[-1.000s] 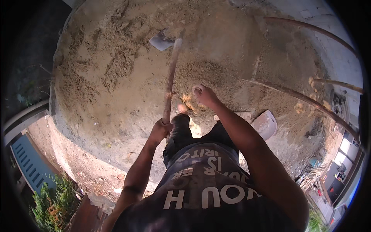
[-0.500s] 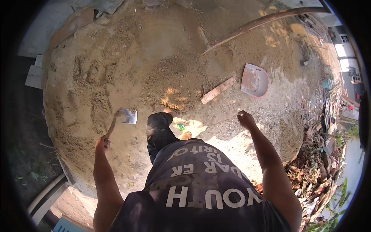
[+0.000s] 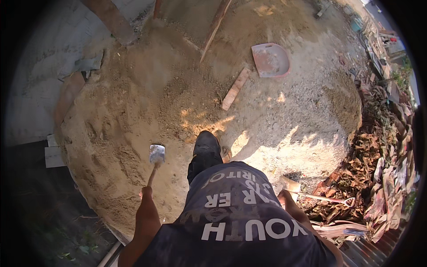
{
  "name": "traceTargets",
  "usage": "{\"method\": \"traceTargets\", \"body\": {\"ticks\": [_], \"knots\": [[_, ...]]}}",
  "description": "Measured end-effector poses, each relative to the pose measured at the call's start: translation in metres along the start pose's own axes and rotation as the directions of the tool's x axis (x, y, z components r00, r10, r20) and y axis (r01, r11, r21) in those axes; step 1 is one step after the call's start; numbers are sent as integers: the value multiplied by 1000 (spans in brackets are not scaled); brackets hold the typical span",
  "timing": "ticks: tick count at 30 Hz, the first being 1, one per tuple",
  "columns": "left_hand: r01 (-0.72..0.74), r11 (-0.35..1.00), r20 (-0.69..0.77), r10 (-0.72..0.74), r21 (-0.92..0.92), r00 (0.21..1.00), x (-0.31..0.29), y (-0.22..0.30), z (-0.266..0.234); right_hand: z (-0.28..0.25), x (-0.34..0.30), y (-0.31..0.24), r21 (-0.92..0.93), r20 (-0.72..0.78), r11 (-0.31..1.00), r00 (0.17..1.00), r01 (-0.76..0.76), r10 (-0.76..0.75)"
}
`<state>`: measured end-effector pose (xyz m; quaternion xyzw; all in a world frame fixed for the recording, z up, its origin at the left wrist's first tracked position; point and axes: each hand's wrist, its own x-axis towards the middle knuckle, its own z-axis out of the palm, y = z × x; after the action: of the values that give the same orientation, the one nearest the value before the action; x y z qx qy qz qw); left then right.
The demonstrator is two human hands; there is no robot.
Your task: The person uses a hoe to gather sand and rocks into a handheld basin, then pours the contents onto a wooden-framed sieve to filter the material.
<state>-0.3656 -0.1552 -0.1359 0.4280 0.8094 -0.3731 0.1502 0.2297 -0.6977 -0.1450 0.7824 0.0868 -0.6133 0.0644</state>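
A person stands on a mound of sand, seen from above their own head. Their left hand (image 3: 145, 193) is curled shut around the wooden handle of a small shovel (image 3: 156, 156), held out low to their left side. The shovel's grey metal blade hangs just above the sand pile (image 3: 133, 111), close beside the person's dark shoe (image 3: 205, 149), which is planted on the sand.

The right hand (image 3: 285, 202) is down at the person's right side, largely hidden behind their dark shirt with pale block lettering; it seems loosely open, though the view is too poor to be sure. Just beyond it lies a second shovel (image 3: 311, 195) with a pale blade and a long thin handle, resting at the edge of the mound.

Farther up the mound, a short wooden plank (image 3: 235, 88) lies at an angle on the sand. Beyond that sits a reddish, shallow pan (image 3: 270, 60) with a rounded edge. A long thin strip of wood (image 3: 215, 30) runs toward the top of the scene.

To the right, the mound gives way to a heap of brown crumpled sacks and paper scraps (image 3: 378, 164). To the left lie flat grey slabs (image 3: 53, 153) on shaded ground. Sunlight falls in patches across the sand near the shoe.
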Motion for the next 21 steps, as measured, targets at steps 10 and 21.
{"method": "traceTargets", "body": {"ticks": [10, 21], "knots": [[-505, 703, 364, 700, -500, 615, -134, 247, 55, -233, -46, -326, 196, -518, 674, 659, 712, -545], [-243, 369, 160, 784, -897, 599, -123, 422, -134, -263, 3, -183, 543, -389, 796, 920, 269, -46]]}}
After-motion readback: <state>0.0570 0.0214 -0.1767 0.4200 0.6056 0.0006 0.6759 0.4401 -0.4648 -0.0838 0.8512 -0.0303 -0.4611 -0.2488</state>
